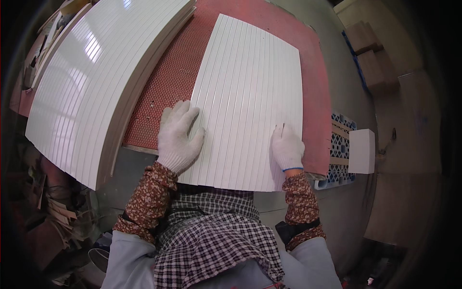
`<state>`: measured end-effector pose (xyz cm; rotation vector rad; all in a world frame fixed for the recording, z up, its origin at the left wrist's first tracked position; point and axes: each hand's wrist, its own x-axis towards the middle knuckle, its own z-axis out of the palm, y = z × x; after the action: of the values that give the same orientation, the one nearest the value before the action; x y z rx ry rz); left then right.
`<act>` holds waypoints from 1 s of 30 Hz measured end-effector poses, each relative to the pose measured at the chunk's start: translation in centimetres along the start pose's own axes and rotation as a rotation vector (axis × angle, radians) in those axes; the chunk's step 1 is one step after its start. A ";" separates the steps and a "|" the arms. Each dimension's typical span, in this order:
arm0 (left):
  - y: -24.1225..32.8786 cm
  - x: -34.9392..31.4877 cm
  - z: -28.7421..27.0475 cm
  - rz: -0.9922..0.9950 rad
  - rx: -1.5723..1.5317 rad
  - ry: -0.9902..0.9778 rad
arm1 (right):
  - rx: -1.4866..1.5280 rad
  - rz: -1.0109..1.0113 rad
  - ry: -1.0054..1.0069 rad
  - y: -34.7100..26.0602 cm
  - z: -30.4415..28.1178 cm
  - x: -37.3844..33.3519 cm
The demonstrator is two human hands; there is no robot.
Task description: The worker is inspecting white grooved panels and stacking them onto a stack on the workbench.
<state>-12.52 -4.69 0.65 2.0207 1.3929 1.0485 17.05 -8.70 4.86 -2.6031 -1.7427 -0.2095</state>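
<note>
A white grooved panel (pixel 250 91) lies flat on a red mesh-covered table (pixel 175 72). My left hand (pixel 178 135), in a white knit glove, rests with fingers spread on the panel's near left edge. In a matching glove, my right hand (pixel 288 147) presses flat on the panel's near right corner, and I cannot tell whether it holds a small tool. Both forearms wear brown floral sleeve covers.
A stack of white grooved panels (pixel 91 82) lies at the left, overhanging the table. A white block (pixel 362 151) sits on a blue pallet (pixel 341 144) at the right. Brown boxes (pixel 373 58) stand at the far right. Wood scraps (pixel 53 212) pile up at the lower left.
</note>
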 end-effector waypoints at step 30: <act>-5.7 10.4 9.9 0.023 0.075 -0.023 | 0.111 -0.013 0.220 0.6 9.8 -6.1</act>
<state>-5.82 7.44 -6.04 2.1001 1.4199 0.9935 16.39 -13.76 -5.44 -2.3894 -1.6485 -0.3723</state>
